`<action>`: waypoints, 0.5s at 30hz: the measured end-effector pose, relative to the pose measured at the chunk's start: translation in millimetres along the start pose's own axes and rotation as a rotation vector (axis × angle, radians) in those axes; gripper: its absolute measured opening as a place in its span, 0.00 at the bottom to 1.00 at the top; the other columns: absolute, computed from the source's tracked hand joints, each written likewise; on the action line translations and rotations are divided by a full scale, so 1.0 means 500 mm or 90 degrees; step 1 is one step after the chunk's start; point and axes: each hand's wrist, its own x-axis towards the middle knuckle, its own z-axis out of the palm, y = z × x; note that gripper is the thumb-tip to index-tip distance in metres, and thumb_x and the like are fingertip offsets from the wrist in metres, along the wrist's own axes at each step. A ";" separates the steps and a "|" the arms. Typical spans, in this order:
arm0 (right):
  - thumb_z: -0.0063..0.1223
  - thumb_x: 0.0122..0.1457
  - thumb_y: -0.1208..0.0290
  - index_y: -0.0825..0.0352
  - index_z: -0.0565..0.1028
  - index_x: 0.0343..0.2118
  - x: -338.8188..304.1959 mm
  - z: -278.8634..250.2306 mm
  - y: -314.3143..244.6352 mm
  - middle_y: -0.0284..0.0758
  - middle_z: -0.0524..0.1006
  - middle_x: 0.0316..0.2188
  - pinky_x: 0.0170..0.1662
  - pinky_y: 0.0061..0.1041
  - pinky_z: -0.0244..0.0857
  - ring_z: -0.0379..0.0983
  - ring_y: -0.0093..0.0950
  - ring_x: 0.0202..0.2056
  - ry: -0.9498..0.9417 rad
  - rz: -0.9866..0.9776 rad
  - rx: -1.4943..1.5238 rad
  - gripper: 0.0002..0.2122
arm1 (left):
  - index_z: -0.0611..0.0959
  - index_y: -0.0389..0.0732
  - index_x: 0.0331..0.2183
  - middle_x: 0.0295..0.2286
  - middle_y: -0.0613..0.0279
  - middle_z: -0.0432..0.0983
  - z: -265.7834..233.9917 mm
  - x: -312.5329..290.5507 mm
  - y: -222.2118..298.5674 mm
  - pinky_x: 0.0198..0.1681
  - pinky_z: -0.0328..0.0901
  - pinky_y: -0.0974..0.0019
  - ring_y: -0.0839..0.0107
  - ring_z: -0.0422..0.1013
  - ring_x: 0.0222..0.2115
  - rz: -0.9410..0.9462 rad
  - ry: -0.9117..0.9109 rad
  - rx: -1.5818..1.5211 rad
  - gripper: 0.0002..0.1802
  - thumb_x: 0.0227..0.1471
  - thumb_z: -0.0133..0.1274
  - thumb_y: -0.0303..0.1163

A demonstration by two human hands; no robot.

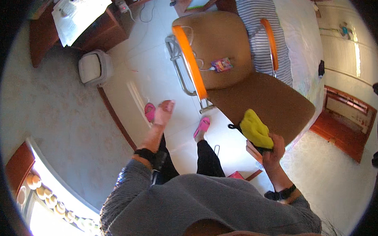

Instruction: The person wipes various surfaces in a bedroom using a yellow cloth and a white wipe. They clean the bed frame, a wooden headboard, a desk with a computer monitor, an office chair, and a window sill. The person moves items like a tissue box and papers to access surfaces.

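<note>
My right hand (pixel 274 152) grips a yellow-green cloth (pixel 255 130) with a dark underside and a small black loop. The cloth is bunched up over the edge of the brown chair's backrest (pixel 276 108); whether it touches the chair I cannot tell. Out over the floor hangs my left hand (pixel 164 113), with no object visible in it. Its fingers are blurred, so their pose is unclear. On the brown chair seat (pixel 216 40) lies a small pink-and-purple packet (pixel 222 64), with a white cord next to it.
Orange armrests (pixel 190 62) flank the chair, which stands beside a bed with a striped cover (pixel 272 50). A white bin (pixel 93 68) is by the wall at left, below a desk with papers (pixel 81 14). Pink slippers (pixel 202 126) are on my feet.
</note>
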 end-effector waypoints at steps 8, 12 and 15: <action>0.45 0.49 0.83 0.71 0.73 0.47 -0.043 -0.058 0.081 0.48 0.76 0.39 0.48 0.38 0.69 0.75 0.44 0.40 0.064 -0.008 0.231 0.19 | 0.79 0.31 0.50 0.39 0.49 0.81 0.299 -0.051 0.178 0.47 0.69 0.62 0.61 0.75 0.40 0.059 0.238 0.200 0.37 0.55 0.59 0.57; 0.50 0.57 0.82 0.69 0.73 0.51 -0.026 -0.136 0.298 0.43 0.77 0.48 0.56 0.36 0.67 0.74 0.36 0.50 0.186 0.222 0.308 0.17 | 0.81 0.32 0.43 0.33 0.54 0.82 0.344 0.038 0.158 0.37 0.72 0.64 0.64 0.76 0.31 0.073 0.284 0.075 0.29 0.54 0.62 0.50; 0.45 0.53 0.78 0.72 0.71 0.55 0.034 -0.212 0.538 0.48 0.75 0.51 0.61 0.38 0.61 0.71 0.45 0.53 0.255 0.051 0.118 0.24 | 0.78 0.34 0.48 0.35 0.59 0.80 0.363 0.102 0.124 0.34 0.70 0.67 0.72 0.73 0.32 0.119 0.271 -0.045 0.28 0.53 0.66 0.42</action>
